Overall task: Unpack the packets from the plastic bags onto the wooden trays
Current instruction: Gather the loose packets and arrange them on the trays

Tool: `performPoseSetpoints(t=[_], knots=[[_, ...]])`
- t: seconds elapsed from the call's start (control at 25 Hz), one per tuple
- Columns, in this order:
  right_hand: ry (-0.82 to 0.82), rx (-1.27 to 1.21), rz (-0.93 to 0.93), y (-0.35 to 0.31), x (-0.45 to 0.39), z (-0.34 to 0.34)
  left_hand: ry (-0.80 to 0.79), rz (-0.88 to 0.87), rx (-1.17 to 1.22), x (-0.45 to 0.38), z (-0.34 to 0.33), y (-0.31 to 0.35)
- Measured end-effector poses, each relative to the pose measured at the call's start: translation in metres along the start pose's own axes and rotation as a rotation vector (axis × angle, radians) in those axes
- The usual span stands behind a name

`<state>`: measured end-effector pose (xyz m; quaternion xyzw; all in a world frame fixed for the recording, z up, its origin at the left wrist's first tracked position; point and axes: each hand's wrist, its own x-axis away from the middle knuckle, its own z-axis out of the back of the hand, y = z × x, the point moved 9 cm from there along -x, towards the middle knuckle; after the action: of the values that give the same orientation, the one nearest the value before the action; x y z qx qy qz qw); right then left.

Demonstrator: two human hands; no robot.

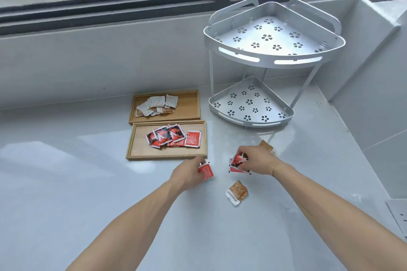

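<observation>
My left hand (187, 175) pinched one red packet (206, 171); right hand (256, 160) closed on red stack (239, 161), both just near of near tray (141, 149). Best lift clear, drop beside red pile (174, 136); brown packet (236, 191) for far tray (189, 105)

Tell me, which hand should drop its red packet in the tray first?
Probably the left hand. It holds a red packet right beside the near wooden tray, where the red ones lie. The right hand, gripping more red packets, is farther away.
</observation>
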<state>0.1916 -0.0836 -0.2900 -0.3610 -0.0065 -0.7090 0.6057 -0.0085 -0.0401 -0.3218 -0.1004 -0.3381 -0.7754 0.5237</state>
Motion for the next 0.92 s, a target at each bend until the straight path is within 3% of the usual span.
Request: performPoseSetpoints(t=[0.24, 0.48, 0.68, 0.92], knots=[[0.020, -0.095, 0.036, -0.066, -0.037, -0.012, 0.076, 0.101, 0.072, 0.017, 0.039, -0.065], [0.032, -0.016, 0.074, -0.150, -0.083, -0.031, 0.154, 0.181, 0.116, 0.023, 0.095, -0.142], [0.133, 0.118, 0.134, -0.217, -0.116, -0.038, 0.185, 0.177, 0.059, 0.005, 0.142, -0.183], [0.166, 0.232, 0.141, -0.242, -0.140, -0.050, 0.093, 0.086, 0.020, -0.029, 0.148, -0.185]])
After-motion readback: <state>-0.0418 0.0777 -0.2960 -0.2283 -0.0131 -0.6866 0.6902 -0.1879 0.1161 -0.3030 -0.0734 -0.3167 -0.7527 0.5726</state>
